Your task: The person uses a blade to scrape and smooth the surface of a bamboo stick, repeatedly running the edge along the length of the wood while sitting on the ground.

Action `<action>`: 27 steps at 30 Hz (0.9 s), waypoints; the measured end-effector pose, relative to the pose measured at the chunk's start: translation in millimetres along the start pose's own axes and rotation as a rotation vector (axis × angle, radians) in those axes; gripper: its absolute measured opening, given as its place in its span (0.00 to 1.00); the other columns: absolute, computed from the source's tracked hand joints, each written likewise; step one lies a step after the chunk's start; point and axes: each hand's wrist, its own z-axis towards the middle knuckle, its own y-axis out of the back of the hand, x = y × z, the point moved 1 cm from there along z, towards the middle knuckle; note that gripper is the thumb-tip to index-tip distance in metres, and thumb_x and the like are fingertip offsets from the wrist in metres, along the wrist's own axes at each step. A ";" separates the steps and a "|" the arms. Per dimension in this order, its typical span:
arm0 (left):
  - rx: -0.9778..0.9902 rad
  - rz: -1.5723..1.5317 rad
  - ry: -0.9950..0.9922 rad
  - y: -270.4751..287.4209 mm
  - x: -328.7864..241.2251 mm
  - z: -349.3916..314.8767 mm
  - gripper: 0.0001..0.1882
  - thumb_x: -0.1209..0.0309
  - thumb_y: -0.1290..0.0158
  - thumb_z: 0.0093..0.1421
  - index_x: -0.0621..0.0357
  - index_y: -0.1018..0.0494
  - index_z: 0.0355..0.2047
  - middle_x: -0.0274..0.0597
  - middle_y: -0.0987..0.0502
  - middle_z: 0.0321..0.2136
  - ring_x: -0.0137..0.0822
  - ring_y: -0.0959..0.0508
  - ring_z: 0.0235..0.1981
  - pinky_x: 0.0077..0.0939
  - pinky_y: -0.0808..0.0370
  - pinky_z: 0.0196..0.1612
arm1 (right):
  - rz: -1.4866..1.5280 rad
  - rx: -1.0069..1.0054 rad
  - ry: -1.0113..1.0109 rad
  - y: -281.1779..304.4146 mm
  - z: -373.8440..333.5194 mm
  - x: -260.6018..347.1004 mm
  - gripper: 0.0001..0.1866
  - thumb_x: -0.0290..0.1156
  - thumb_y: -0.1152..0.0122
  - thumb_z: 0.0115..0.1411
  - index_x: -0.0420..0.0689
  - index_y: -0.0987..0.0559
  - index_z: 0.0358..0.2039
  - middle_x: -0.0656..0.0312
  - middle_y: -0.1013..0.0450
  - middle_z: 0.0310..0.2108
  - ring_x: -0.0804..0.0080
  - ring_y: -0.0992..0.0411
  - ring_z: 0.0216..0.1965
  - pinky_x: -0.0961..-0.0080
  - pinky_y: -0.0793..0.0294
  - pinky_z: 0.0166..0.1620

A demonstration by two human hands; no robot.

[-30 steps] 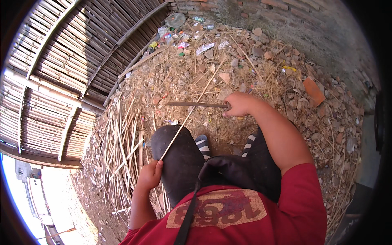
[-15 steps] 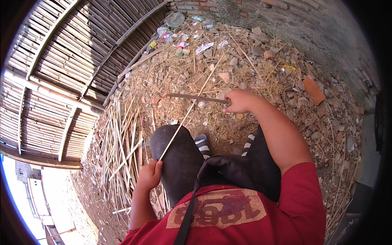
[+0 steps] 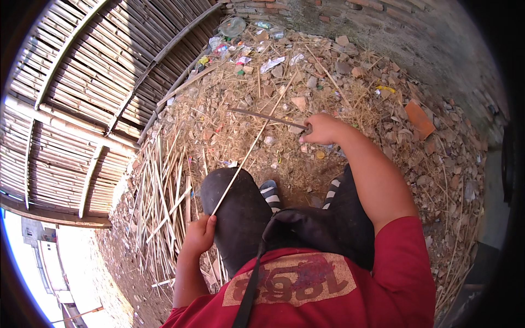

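A long thin bamboo stick (image 3: 247, 154) runs from my left hand (image 3: 200, 235) over my left knee and away to the far ground. The fingers of that hand are closed around its near end. In my right hand (image 3: 324, 130) is a long knife (image 3: 262, 116) with a narrow dark blade, gripped at its handle. The blade points left and crosses the stick near its middle. Whether blade and stick touch there, I cannot tell. Both my knees are bent, and striped sandals (image 3: 270, 195) show between my legs.
To my left lies a pile of pale bamboo strips (image 3: 158, 197). A bamboo slat wall (image 3: 82, 71) stands beyond it. Stones, dry grass and litter (image 3: 272, 64) cover the ground ahead, up to a brick wall (image 3: 426, 54). An orange tile piece (image 3: 419, 121) lies at right.
The knife's tip has swung away from me, so the blade now slants and crosses the stick farther along. My right hand has moved slightly away; my left hand has stayed almost still.
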 end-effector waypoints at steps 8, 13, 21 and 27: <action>-0.058 0.050 -0.050 -5.1 5.7 -2.1 0.22 0.57 0.54 0.71 0.64 0.28 0.28 0.63 0.24 0.24 0.66 0.23 0.30 0.54 0.30 0.32 | 0.010 0.132 0.118 6.1 -2.0 16.4 0.34 0.51 0.30 0.53 0.39 0.22 0.54 0.49 0.21 0.44 0.53 0.22 0.46 0.61 0.24 0.50; -0.070 0.055 -0.049 -4.0 1.4 -2.4 0.23 0.57 0.54 0.71 0.64 0.28 0.27 0.63 0.25 0.23 0.66 0.24 0.29 0.54 0.30 0.31 | 0.196 -0.045 -0.131 19.8 1.0 -21.9 0.37 0.51 0.29 0.52 0.37 0.22 0.54 0.46 0.21 0.44 0.53 0.22 0.46 0.60 0.24 0.50; -0.031 0.018 -0.044 -2.8 4.6 -4.4 0.24 0.56 0.56 0.72 0.66 0.30 0.27 0.62 0.28 0.20 0.62 0.25 0.25 0.48 0.31 0.31 | -0.138 0.171 0.187 2.1 -11.1 36.1 0.33 0.52 0.30 0.52 0.43 0.20 0.53 0.50 0.21 0.45 0.53 0.23 0.49 0.58 0.24 0.51; -0.040 0.010 -0.031 -3.3 4.0 -1.9 0.21 0.57 0.54 0.71 0.64 0.28 0.29 0.62 0.24 0.23 0.65 0.23 0.29 0.53 0.29 0.32 | 0.064 0.082 -0.003 10.5 -0.4 -2.1 0.35 0.52 0.29 0.51 0.41 0.21 0.54 0.49 0.21 0.46 0.55 0.23 0.50 0.60 0.25 0.52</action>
